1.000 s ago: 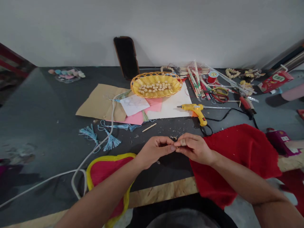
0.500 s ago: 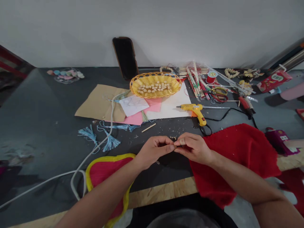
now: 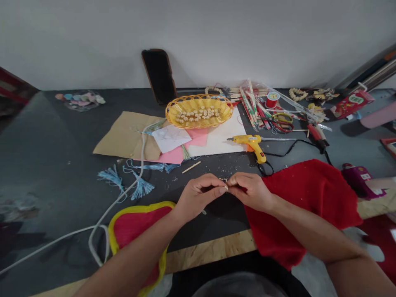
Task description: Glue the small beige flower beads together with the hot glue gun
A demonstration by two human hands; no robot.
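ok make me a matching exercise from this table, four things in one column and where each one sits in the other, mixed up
Things
1. yellow basket
2. glue gun
3. blue tassels
4. red cloth

Places
A. under the right forearm, at the near edge of the table
B. on the dark tabletop left of the hands, beside the white cord
C. far side of the papers, in front of the dark phone leaning on the wall
D. at the right edge of the white paper, its black cord trailing right

Pairs: 1-C, 2-D, 3-B, 4-A
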